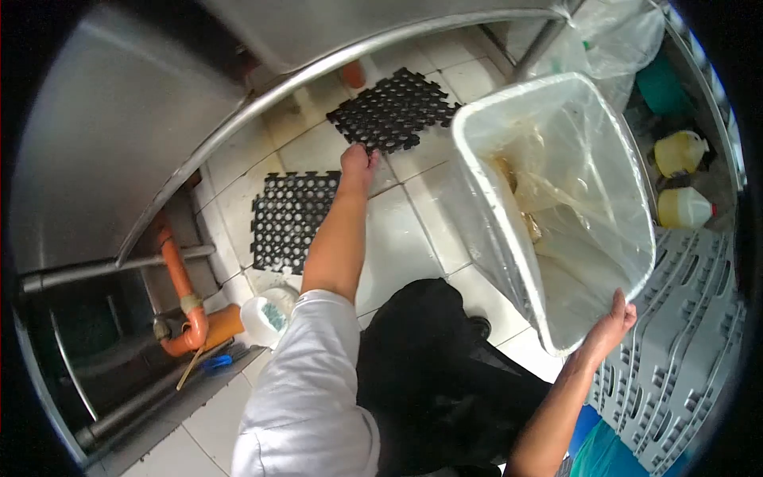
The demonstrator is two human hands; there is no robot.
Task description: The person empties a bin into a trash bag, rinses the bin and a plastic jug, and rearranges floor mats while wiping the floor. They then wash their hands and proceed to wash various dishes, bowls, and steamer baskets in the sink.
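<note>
My left hand [360, 163] is closed at the near edge of a black perforated mat [393, 110], its fingers gripping that edge. A second black perforated mat [292, 219] lies on the white tiles, partly behind my left forearm. On the right, my right hand [613, 322] grips the rim of a large bin [497, 230]. The bin is tilted, with its opening facing me. A clear plastic liner covers its rim, and brownish, wet-looking stains show inside.
A steel counter [143, 103] with a rounded rail curves over the upper left. Orange pipes [176, 266] and a white tub [266, 319] sit at the left. Yellow jugs [678, 153] and a grey plastic crate [675, 326] stand right of the bin.
</note>
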